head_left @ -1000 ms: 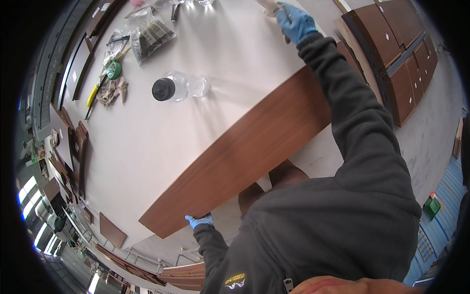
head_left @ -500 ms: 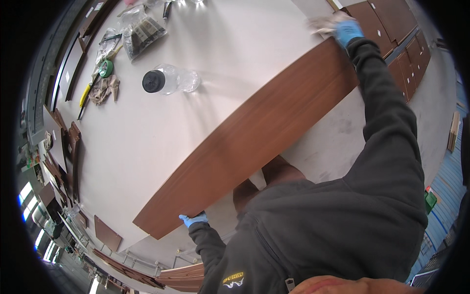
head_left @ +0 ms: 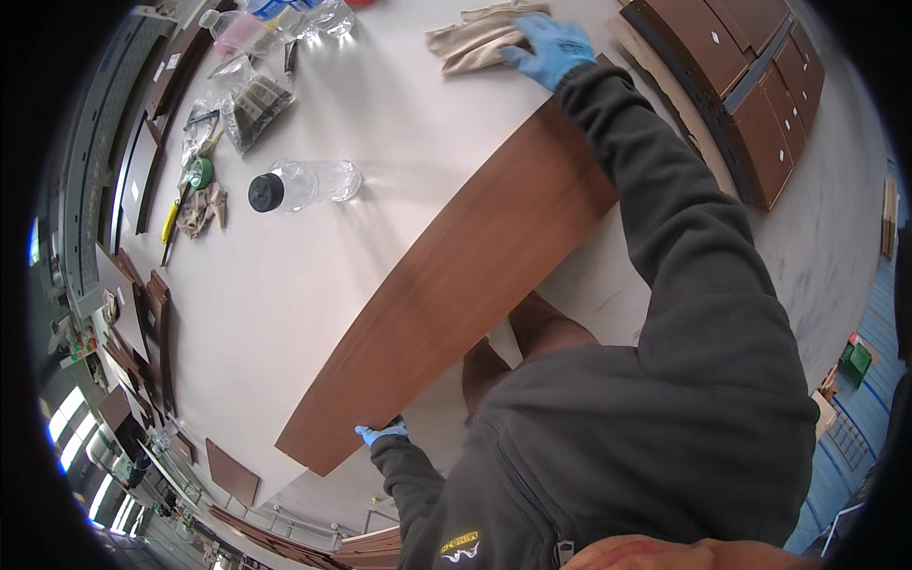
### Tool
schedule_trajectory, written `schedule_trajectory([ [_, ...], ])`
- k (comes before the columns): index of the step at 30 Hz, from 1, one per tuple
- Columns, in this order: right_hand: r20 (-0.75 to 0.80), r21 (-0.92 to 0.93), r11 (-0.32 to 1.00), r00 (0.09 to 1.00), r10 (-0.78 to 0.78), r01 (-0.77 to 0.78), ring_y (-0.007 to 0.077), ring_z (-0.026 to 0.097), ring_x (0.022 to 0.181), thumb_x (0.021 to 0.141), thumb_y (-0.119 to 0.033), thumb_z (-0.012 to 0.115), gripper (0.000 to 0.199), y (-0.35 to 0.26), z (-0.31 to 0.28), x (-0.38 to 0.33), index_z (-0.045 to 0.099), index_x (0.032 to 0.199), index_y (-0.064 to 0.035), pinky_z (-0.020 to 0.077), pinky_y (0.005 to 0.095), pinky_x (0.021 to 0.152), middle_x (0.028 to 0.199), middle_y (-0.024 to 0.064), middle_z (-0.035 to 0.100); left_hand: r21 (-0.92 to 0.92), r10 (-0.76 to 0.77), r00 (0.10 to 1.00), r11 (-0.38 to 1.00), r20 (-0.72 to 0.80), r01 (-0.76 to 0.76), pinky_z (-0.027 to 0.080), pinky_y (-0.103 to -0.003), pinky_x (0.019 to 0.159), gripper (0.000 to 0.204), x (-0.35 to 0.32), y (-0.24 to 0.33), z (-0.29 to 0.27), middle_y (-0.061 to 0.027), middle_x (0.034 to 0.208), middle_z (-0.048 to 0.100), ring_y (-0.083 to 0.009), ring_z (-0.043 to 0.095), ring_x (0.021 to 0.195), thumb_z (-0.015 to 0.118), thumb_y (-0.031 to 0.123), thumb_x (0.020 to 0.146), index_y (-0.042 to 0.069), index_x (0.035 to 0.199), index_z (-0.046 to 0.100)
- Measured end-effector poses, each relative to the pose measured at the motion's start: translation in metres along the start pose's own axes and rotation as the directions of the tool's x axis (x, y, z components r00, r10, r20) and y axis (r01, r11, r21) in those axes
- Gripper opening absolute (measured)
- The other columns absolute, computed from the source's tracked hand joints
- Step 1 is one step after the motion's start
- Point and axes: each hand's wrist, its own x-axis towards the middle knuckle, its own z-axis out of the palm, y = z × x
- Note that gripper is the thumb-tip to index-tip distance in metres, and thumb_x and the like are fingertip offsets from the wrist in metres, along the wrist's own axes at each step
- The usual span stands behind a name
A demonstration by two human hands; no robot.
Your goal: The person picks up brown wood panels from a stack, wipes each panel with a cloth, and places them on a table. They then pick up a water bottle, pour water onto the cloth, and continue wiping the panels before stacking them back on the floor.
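Observation:
A long brown wood-grain board with one curved edge lies slantwise over the pale table's near side, in front of my legs. At its lower left end, my left hand in a blue glove grips the near edge, thumb on top and fingers hidden underneath. My right hand, also blue-gloved, is beyond the board's far right end, thumb and fingers spread at the edge of a crumpled beige rag. The rag is spread on the table, touching the fingers. My right sleeve covers part of the board's far end.
Left of the board lies a clear plastic bottle with a black cap. Farther off are a bag of dark hardware, a green tape roll, a yellow-handled tool and several bottles. Stacked brown panels stand at the far right.
My right hand has moved left with the rag, away from the board's far end, and its fingers have spread. My left hand keeps its grip. The view has shifted slightly.

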Motion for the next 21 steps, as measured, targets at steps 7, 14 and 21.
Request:
schedule_trajectory([
  [7,0.497,-0.146,0.626,0.491,0.716,-0.766,0.0408,0.048,0.140,0.091,-0.080,0.043,0.092,0.107,0.005,-0.090,0.063,0.138,-0.0037,0.0335,0.0431,0.119,0.145,0.0281,0.054,-0.033,0.024,0.996,0.999,0.085,-0.021,0.053,-0.048,0.102,0.065,0.000,0.001,-0.003,-0.0060,0.138,0.063,-0.0296,0.060,0.124,0.049,0.065,0.098,0.014,0.137,0.059],
  [14,0.440,-0.052,0.598,0.519,0.733,-0.800,0.0430,0.055,0.133,0.091,-0.082,0.039,0.093,0.100,-0.009,-0.104,0.063,0.139,-0.0070,0.0387,0.0462,0.115,0.142,0.0257,0.058,-0.087,0.107,0.994,0.991,0.021,-0.105,0.055,-0.045,0.100,0.062,0.000,0.004,-0.023,-0.0043,0.133,0.066,-0.0280,0.063,0.119,0.051,0.064,0.098,0.015,0.133,0.062],
  [21,0.196,0.217,0.474,0.514,0.835,-0.853,0.0420,0.063,0.119,0.091,-0.083,0.042,0.087,0.112,-0.131,-0.124,0.072,0.122,-0.0073,0.0469,0.0464,0.102,0.121,0.0230,0.071,-0.093,0.102,0.994,0.990,-0.030,-0.104,0.049,-0.053,0.103,0.071,-0.016,0.016,-0.045,-0.0058,0.137,0.063,-0.0315,0.059,0.124,0.052,0.073,0.092,0.017,0.134,0.062],
])
